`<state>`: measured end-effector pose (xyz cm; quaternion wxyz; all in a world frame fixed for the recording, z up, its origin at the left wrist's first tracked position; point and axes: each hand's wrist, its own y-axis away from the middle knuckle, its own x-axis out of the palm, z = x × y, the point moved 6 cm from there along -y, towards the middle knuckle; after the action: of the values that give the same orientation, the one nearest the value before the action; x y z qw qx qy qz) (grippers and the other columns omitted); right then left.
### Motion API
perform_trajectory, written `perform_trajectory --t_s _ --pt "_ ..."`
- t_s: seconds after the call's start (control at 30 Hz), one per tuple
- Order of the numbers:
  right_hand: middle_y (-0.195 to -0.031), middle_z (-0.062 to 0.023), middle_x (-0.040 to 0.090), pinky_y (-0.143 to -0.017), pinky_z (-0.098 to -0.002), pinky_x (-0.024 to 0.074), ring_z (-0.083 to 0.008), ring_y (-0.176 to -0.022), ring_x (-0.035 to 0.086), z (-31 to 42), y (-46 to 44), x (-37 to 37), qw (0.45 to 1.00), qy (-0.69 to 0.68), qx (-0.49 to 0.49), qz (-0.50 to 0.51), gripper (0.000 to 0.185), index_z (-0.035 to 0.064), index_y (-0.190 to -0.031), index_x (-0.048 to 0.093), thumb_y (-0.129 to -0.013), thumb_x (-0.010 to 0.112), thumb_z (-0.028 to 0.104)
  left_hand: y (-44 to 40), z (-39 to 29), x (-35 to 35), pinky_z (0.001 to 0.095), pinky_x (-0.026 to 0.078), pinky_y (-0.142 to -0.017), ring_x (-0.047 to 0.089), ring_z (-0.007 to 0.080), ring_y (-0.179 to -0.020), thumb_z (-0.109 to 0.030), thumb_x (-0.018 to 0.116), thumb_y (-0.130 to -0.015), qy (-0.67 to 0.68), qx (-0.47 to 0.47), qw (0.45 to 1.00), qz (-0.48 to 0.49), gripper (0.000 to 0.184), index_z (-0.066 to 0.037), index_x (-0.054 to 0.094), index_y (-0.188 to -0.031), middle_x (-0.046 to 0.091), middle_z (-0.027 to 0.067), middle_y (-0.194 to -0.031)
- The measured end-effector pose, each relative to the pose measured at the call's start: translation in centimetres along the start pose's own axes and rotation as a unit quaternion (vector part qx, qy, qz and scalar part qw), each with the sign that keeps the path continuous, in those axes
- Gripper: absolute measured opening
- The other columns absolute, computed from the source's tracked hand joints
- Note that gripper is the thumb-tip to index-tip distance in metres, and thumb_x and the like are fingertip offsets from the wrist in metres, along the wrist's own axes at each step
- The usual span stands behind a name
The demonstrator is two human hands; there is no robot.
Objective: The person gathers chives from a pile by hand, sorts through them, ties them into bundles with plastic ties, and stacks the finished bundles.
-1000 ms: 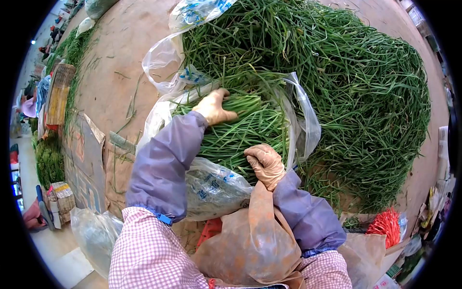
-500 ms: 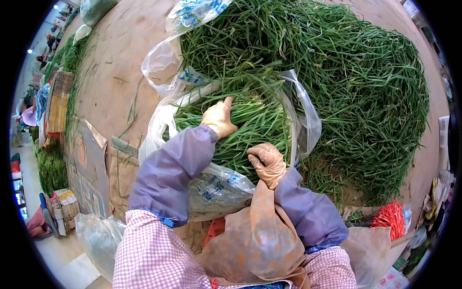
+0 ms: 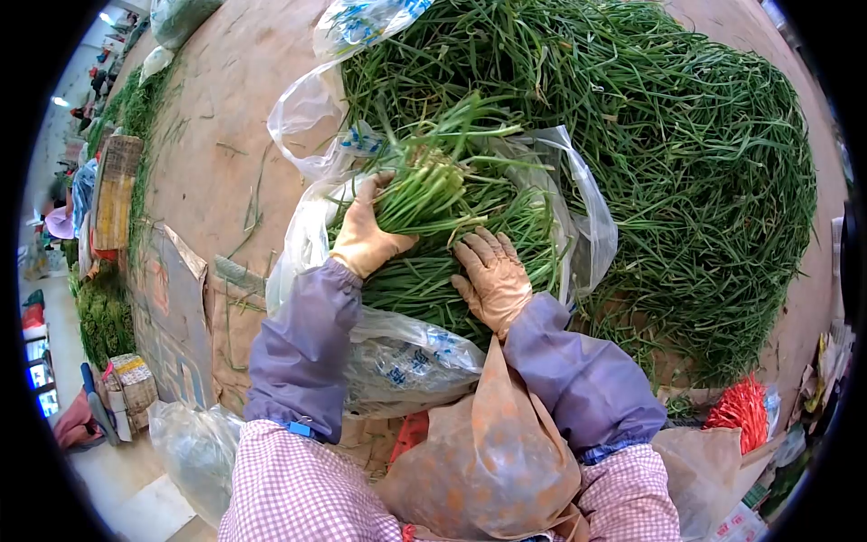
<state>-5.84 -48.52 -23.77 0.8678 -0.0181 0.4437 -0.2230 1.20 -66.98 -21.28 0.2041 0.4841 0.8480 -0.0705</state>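
A clear plastic bag [image 3: 293, 230] with blue print lies open and holds long green stalks [image 3: 406, 282]. At the left of its mouth, my gloved left hand [image 3: 366, 230] is wrapped round a bunch of green stalks [image 3: 429, 185], whose pale cut ends face up and right. My gloved right hand [image 3: 492, 275] rests palm down on the stalks in the bag, fingers spread, just right of and below the bunch. A stained brown apron [image 3: 488, 452] reaches up to my right wrist.
A large heap of loose green stalks [image 3: 686, 181] covers the right and far side. Red string [image 3: 739, 414] lies at the lower right. Flattened cardboard [image 3: 167, 298] and another clear bag [image 3: 194, 452] are at the left. Further left stands a stack of yellow bundles [image 3: 116, 203].
My left hand has moved left and now grips a raised bunch of stalks. My right hand, curled before, has opened and spread over the stalks, a little higher up.
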Motion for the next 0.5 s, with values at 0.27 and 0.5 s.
perform_trajectory --t_s 0.27,0.5 --pt "-0.137 -0.0214 0.044 -0.111 -0.0459 0.0270 -0.0384 -0.130 0.039 1.3 -1.3 -5.6 0.995 -0.019 0.070 -0.066 0.081 0.0032 -0.135 0.045 -0.072 0.078 0.040 0.3 -0.7 -2.9 0.0302 0.038 -0.104 0.057 0.0153 -0.111 -0.011 0.085 -0.063 0.142 -0.050 0.989 0.006 0.095 0.000 0.025 -0.136 0.059 0.0089 -0.124" --pt "-0.149 -0.0297 0.021 -0.115 -0.0510 0.0039 -0.0438 -0.141 0.012 -0.5 -4.8 1.3 0.980 -0.102 0.171 0.002 0.121 -0.0033 -0.147 0.012 -0.068 0.065 0.072 -0.1 -1.0 -0.6 0.0384 0.035 -0.108 0.055 0.0194 -0.116 -0.023 0.071 -0.080 0.310 -0.096 0.943 0.078 0.068 -0.006 0.036 -0.136 0.060 0.0071 -0.125"
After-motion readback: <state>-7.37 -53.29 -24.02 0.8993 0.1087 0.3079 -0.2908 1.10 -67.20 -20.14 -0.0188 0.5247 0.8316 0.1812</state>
